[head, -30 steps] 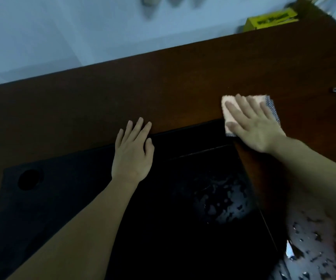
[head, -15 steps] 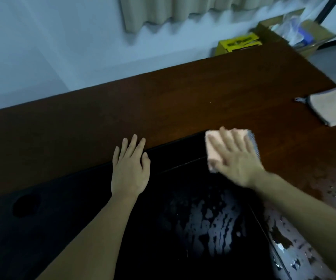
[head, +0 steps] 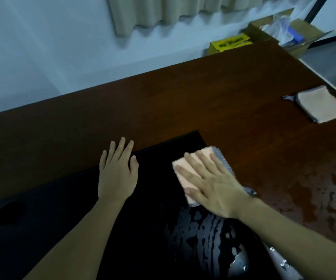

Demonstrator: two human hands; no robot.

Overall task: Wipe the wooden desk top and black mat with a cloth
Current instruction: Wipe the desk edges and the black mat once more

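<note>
A dark brown wooden desk top fills the view, with a black mat lying on its near half. My right hand presses flat, fingers straight, on a folded peach cloth with a grey edge near the mat's far right corner. My left hand rests flat on the mat's far edge, fingertips reaching onto the wood. Wet streaks shine on the mat below the cloth.
A second folded peach cloth lies near the desk's right edge. Water patches spread over the wood at the right. Beyond the desk stand a yellow box and an open cardboard box by the wall. A round dark spot marks the mat's left.
My right hand has slid the cloth from the wood beyond the mat's corner leftward and nearer onto the mat. My left hand stays in place. The view has tilted up.
</note>
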